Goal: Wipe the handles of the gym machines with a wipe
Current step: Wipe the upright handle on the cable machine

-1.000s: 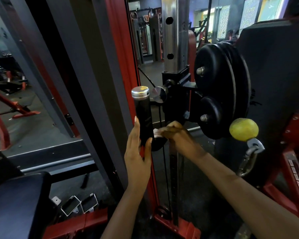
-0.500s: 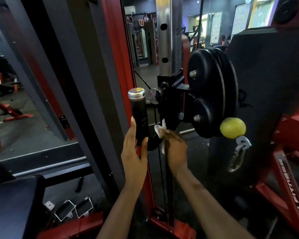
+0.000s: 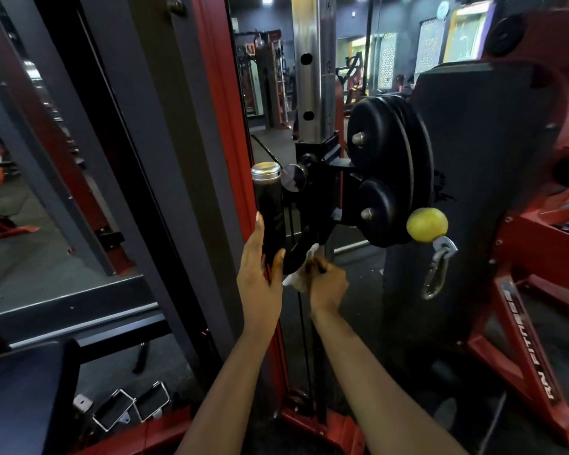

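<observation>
An upright black handle (image 3: 270, 208) with a silver cap stands on the cable machine's carriage (image 3: 319, 178). My left hand (image 3: 260, 277) lies against its lower part, fingers straight up its left side and thumb on the right. My right hand (image 3: 326, 280) grips a crumpled white wipe (image 3: 301, 274) just right of the handle's base, by the black curved bracket (image 3: 301, 251). Part of the wipe is hidden in my fist.
Black pulleys (image 3: 385, 165) sit right of the carriage. A yellow-green ball (image 3: 427, 224) with a steel carabiner (image 3: 436, 274) hangs beside them. A chrome post (image 3: 312, 60) rises behind. Red frame uprights (image 3: 220, 93) stand left. Stirrup handles (image 3: 128, 408) lie on the floor.
My right hand with the wipe has drawn down and slightly back from the handle's base. My left hand stays on the handle. My head has shifted a little.
</observation>
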The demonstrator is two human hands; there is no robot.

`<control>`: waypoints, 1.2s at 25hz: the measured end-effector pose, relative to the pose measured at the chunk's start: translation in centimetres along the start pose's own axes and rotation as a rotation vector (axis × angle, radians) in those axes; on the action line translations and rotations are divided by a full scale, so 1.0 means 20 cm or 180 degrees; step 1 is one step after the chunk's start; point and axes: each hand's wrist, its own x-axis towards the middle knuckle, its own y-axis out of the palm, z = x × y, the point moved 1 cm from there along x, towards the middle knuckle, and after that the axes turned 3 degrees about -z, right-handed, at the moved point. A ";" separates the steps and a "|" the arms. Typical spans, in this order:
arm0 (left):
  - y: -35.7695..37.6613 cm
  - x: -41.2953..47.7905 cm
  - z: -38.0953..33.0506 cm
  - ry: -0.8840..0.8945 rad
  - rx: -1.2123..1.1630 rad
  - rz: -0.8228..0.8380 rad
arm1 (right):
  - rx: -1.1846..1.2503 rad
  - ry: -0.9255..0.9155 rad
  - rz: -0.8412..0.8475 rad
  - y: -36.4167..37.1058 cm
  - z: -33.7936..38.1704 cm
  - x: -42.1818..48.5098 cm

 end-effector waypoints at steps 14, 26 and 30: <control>-0.40 -0.33 -0.02 -0.0897 0.0909 0.0851 | 0.0225 -0.0417 0.0750 -0.32 0.02 -0.55; -0.94 -1.27 -0.59 -0.1917 0.2882 0.0937 | -0.0525 -0.1364 0.2996 -0.82 -0.23 -1.06; -1.13 -1.67 -1.00 -0.2456 0.3416 0.0426 | -0.0740 -0.1907 0.3885 -0.99 -0.25 -1.39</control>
